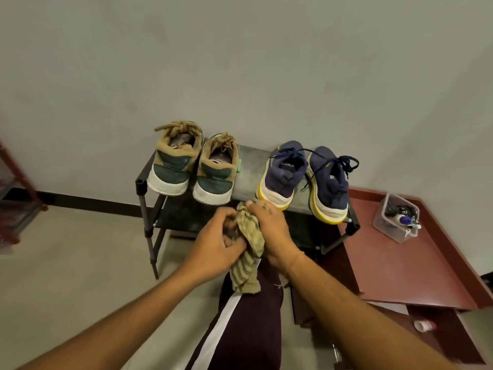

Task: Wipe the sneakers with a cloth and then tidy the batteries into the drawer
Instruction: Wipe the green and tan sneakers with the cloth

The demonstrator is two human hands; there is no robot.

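Both hands are together at the centre of the head view, in front of a black tube-frame shoe rack (249,166), and both grip one item. The left hand (213,247) has its fingers curled into the bunched upper part of a striped olive-and-beige cloth (248,276). The right hand (272,231) is clamped over the same bunch from the other side, knuckles up. The loose end of the cloth hangs below the hands, over a dark maroon trouser leg (253,321) with a white side stripe. The cloth touches neither pair of shoes. On the rack's top shelf, left side, stands a pair of tan-and-green sneakers (173,166), heels toward the camera, upright and side by side. On the right side stands a pair of navy sneakers with yellow-edged white soles (282,177), also heels forward, with dark laces trailing loose. The right hand's knuckles are just in front of the nearer navy heel. Right of the rack, a clear plastic container (386,228) sits on a reddish-brown table (400,268). Its contents are too small to identify.
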